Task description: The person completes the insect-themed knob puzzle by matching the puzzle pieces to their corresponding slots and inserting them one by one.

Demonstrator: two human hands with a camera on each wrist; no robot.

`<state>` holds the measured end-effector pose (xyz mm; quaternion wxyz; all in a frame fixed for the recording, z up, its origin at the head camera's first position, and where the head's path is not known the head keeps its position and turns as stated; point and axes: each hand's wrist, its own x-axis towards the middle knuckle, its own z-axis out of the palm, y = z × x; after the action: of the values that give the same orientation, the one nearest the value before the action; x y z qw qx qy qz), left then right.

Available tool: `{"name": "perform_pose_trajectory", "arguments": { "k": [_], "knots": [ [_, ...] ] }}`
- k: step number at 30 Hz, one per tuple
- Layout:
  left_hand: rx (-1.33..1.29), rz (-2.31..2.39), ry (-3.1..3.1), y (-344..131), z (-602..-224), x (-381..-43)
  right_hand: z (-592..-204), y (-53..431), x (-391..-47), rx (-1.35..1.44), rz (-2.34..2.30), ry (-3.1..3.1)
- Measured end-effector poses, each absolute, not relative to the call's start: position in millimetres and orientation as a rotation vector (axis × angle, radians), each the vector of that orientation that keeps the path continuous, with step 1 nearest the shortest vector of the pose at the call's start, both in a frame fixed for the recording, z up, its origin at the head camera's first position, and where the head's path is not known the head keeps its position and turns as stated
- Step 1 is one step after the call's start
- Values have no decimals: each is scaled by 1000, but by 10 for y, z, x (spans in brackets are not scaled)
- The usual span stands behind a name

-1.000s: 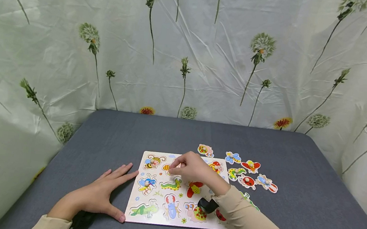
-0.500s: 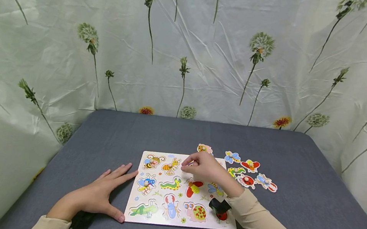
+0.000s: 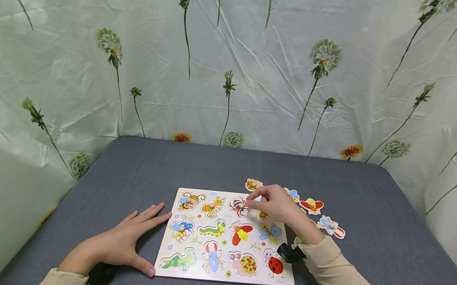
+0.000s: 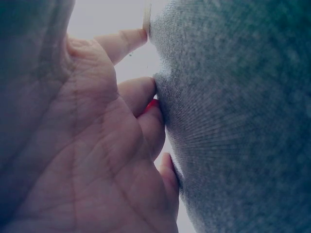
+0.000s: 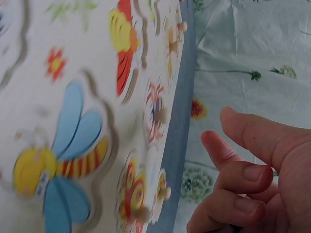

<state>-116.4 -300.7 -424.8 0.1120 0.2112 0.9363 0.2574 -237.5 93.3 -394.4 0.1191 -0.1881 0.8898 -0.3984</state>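
Note:
A white insect puzzle board [image 3: 225, 244] lies on the table. My left hand [image 3: 125, 237] is spread flat beside it, thumb at its near left corner and a fingertip at its left edge. Over the back right of the board is my right hand [image 3: 282, 210], fingertips just right of the spider piece [image 3: 239, 206] and holding nothing; the right wrist view shows thumb and forefinger apart. Knobbed bee [image 3: 190, 202], wasp [image 3: 213, 207] and mosquito [image 3: 183, 229] pieces sit in their slots. The butterfly piece [image 5: 132, 187] is partly hidden by my hand in the head view.
Behind the board lies a snail piece [image 3: 253, 185]. A red-winged insect piece [image 3: 311, 206] and a beetle piece [image 3: 332, 226] lie off its back right corner; my right hand covers others there. A flowered curtain [image 3: 215, 112] hangs behind the grey table [image 3: 165, 163].
My right hand has moved right, from over the wasp piece to just past the spider piece, uncovering both. My left hand has stayed at the board's left edge.

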Motion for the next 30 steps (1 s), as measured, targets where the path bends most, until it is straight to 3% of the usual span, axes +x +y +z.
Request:
{"name": "perform_pose_trajectory", "arguments": {
  "k": [30],
  "knots": [
    [620, 764, 2741, -3017, -4267, -1173, -3897, 1775, -2400, -298, -1013, 2698]
  ]
}}
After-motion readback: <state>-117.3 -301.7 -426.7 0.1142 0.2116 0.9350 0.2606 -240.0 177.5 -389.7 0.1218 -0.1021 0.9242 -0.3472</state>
